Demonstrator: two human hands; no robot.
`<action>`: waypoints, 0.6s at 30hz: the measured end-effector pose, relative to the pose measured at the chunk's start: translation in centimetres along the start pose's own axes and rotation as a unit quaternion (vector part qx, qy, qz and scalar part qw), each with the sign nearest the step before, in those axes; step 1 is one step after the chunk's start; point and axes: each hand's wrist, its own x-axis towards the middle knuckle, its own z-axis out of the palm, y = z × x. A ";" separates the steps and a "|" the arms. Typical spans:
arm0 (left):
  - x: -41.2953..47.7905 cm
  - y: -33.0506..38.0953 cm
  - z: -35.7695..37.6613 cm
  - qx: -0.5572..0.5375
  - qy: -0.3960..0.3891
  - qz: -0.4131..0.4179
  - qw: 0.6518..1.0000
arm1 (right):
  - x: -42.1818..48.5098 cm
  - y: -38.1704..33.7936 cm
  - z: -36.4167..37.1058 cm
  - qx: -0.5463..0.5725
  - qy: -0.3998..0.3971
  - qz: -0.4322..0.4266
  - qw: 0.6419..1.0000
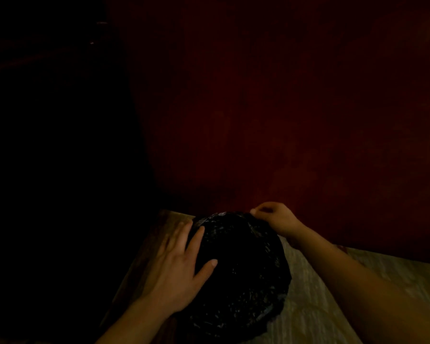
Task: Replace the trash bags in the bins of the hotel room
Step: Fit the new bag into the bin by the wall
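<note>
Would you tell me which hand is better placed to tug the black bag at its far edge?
Right: the right hand pinches the black bag there, while the left hand lies flat on its left side.

Dim room: a dark red wall (283,108) meets pale streaked floor (320,306) (left side lost in shadow)
</note>
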 end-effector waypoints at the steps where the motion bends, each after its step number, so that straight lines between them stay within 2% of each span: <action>1: -0.4 0.0 -0.1 0.020 -0.011 0.015 1.000 | -1.3 0.3 -0.3 0.023 -0.004 0.000 1.000; 5: -1.7 -0.3 0.2 0.052 -0.050 0.052 0.996 | -6.1 2.8 0.4 0.057 -0.010 -0.008 0.998; 8: -2.4 -0.6 0.5 0.076 -0.084 0.075 0.991 | -8.4 4.9 0.9 0.017 0.010 -0.048 0.999; 13: -2.5 -0.7 0.9 0.060 -0.045 0.074 0.994 | -9.5 5.6 0.2 -0.009 0.107 -0.108 0.988; 16: -2.5 -0.5 0.7 0.078 -0.046 0.072 0.993 | -9.5 7.2 0.0 -0.088 0.094 -0.085 0.988; 18: -2.3 -0.4 0.7 0.076 -0.048 0.067 0.994 | -9.8 7.6 0.0 0.002 0.081 -0.044 0.996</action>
